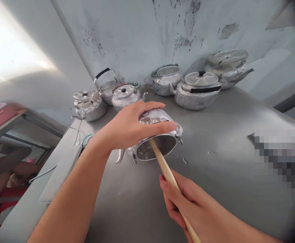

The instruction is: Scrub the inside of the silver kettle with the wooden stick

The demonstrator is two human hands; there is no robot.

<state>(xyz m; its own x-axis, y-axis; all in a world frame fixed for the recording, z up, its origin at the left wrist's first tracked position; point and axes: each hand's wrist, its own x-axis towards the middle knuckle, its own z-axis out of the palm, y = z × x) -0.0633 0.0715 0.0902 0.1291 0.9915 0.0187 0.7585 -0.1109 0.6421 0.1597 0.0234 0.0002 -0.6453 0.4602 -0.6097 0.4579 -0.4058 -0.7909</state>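
A dented silver kettle [155, 116] lies tipped on its side above the grey table, its lidless mouth facing me and its spout pointing down to the left. My left hand [142, 121] grips the kettle's body from above, thumb along the near side and fingers over the top. My right hand [180, 199] is wrapped round a wooden stick [165, 165]. The stick's far end goes in through the kettle's mouth; its tip is hidden inside.
Several silver kettles stand along the wall, among them a lidded kettle [196, 92] and a small kettle [126, 96]. A grey laptop [60, 179] with cables lies at the left. The table [127, 206] has small wet-looking spots. A pixelated object sits at the right. A person's legs [18, 168] show at far left.
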